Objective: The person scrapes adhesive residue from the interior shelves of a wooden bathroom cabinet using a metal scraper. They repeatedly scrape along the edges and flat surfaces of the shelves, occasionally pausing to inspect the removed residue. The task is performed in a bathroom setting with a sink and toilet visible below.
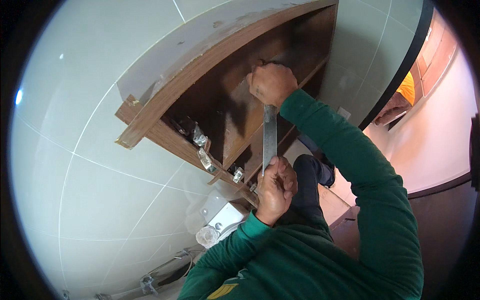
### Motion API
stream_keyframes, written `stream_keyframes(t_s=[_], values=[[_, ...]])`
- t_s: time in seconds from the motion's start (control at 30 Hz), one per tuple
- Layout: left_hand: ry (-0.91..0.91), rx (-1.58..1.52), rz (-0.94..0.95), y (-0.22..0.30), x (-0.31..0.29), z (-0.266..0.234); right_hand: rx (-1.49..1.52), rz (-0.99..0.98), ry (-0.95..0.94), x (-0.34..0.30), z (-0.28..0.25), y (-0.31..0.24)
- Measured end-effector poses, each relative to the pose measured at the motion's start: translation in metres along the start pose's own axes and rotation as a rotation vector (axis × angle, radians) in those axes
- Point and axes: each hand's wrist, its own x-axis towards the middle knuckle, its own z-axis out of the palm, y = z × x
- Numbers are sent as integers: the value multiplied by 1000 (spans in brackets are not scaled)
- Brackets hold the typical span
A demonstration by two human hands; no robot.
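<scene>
A long, flat grey metal bar that looks like a file [270,134] runs between my two hands in front of a brown wooden cabinet [220,57]. My right hand [273,84] is closed in a fist round its upper end, inside the open cabinet. Lower down, my left hand [276,189] pinches the other end between thumb and fingers. Behind the file passes a wooden divider [241,140] of the cabinet; whether the file touches it I cannot tell.
Plastic-wrapped fittings [204,155] hang along the cabinet's lower left rail. Below stand a white toilet [227,217] and wrapped metal pipework [155,280]. Light tiles [105,180] cover the wall. A dark-framed opening [400,75] at right shows something yellow [407,89] beyond.
</scene>
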Motion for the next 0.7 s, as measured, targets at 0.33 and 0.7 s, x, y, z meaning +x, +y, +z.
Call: stream_keyframes(t_s=[0.33,0.7], values=[[33,-324,-29,53,5,-23,-47,24,155,-2,15,13],[-25,115,-230,42,-5,-10,56,207,-7,9,7,-5]])
